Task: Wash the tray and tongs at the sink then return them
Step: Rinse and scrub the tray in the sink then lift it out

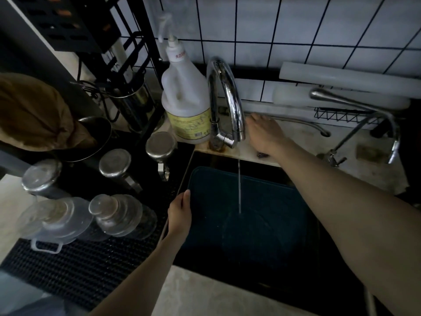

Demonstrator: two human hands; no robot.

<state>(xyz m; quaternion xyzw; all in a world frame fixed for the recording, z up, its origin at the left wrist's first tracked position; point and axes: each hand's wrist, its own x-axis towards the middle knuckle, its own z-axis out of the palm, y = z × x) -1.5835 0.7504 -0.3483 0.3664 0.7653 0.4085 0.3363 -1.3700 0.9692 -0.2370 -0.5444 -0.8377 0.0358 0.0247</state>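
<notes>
A dark blue tray point(262, 201) lies in the black sink point(227, 273). A thin stream of water point(239, 185) falls from the chrome faucet point(225, 96) onto the tray's middle. My left hand point(180, 215) grips the tray's left rim. My right hand point(264, 133) reaches behind the faucet spout and rests flat on the counter by the long chrome lever point(296, 122); what its fingers touch is hidden by the spout. I see no tongs.
A big white soap pump bottle point(184, 96) stands left of the faucet. Several glass and metal-capped jars point(114, 213) sit on a black mat at the left. A wire rack point(346, 115) and second tap point(355, 103) are at the right.
</notes>
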